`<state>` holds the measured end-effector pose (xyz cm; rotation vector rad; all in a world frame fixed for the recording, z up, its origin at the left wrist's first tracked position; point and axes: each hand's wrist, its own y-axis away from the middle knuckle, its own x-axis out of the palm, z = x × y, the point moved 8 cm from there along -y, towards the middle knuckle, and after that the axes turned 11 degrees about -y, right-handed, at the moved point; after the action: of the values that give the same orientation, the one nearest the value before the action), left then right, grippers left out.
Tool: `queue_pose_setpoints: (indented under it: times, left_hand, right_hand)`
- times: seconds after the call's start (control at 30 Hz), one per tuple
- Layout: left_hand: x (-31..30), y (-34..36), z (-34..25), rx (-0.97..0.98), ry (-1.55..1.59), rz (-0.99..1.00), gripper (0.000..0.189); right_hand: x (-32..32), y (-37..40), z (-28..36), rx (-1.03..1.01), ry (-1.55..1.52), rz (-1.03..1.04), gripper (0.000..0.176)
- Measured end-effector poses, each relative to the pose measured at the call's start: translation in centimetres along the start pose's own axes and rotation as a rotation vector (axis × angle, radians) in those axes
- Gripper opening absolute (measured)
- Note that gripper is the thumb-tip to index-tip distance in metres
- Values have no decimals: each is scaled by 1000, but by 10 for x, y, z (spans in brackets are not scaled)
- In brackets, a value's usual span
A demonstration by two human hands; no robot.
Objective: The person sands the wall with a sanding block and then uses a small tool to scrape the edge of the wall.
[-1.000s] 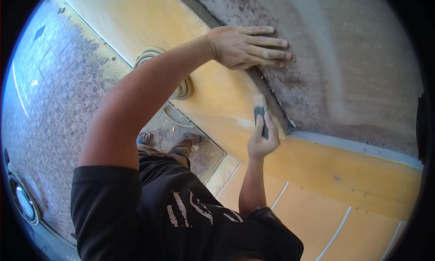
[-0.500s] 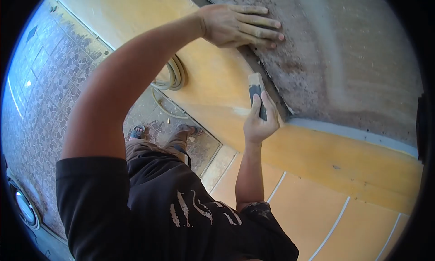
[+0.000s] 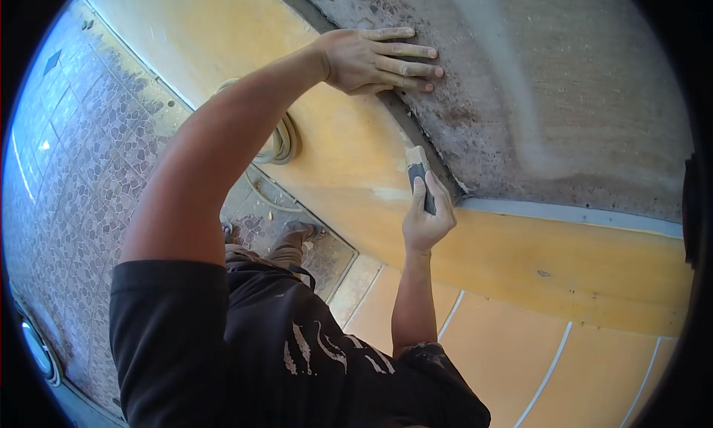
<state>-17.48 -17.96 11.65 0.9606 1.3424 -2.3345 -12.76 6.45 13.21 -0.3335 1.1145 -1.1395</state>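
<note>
My left hand [image 3: 380,61] lies spread with its fingers on a stained grey-brown panel [image 3: 512,108], back of the hand toward me. Dust coats its fingers. In my right hand [image 3: 429,216] is a small sanding block [image 3: 417,168], pale at its tip with a dark grey wrap around the middle. My thumb and fingers clasp the block from both sides. Its pale end rests close against the yellow wall [image 3: 356,142], beside the dark edge strip [image 3: 425,134] that borders the panel.
A coiled hose [image 3: 281,142] is by the wall's foot. Patterned floor tiles [image 3: 89,205] spread out at left, and my foot [image 3: 301,231] stands near the wall. A white strip [image 3: 572,211] runs under the panel. Pale lines [image 3: 546,376] divide the orange surface lower right.
My left hand has shifted slightly left and down in view, still flat on the panel. The sanding block and right hand sit slightly lower, and the whole view has shifted a little.
</note>
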Motion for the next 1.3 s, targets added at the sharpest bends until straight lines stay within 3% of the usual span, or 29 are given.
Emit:
queue_pose_setpoints:
  times: [0.17, 0.33, 0.47, 0.57, 0.67, 0.77, 0.9, 1.07, 1.17, 1.23, 1.27, 1.3]
  left_hand:
    - [0, -2, -7, -4, -33, 3, 68]
    - [-15, 10, 26, 131, -119, 78, 63]
    - [-6, 10, 19, 140, 0, 62, 64]
    - [-10, 14, 26, 99, -86, 100, 65]
    - [-6, 25, 37, 25, -85, 56, 65]
    - [-8, 28, 33, 27, -22, 38, 64]
    - [-11, 25, 34, 38, -76, 38, 64]
    - [-6, 33, 42, 44, 13, 20, 62]
    - [-5, 31, 36, 55, 4, 40, 60]
    - [-6, 33, 39, 46, -17, -6, 69]
    - [-2, 32, 41, 69, -132, 161, 67]
    - [-3, 32, 40, 65, -97, 124, 63]
  right_hand:
    - [24, -7, 3, 5, 36, 22, 17]
    - [-17, 13, -9, -20, 72, 22, 17]
    - [29, -7, -3, -82, -89, 22, 18]
    - [62, -24, 14, -46, -58, 78, 17]
    - [20, 7, -11, -37, -45, -6, 15]
    - [28, 4, -12, 13, -116, -18, 14]
    - [104, -37, 17, -94, -133, 83, 15]
    - [14, 16, -17, 87, -14, 13, 15]
    - [-28, 29, -27, 35, 88, -13, 19]
    - [5, 13, -24, 65, -180, -31, 18]
    - [39, -2, -3, 10, -97, 36, 17]
    - [72, -24, 12, -72, -39, 117, 16]
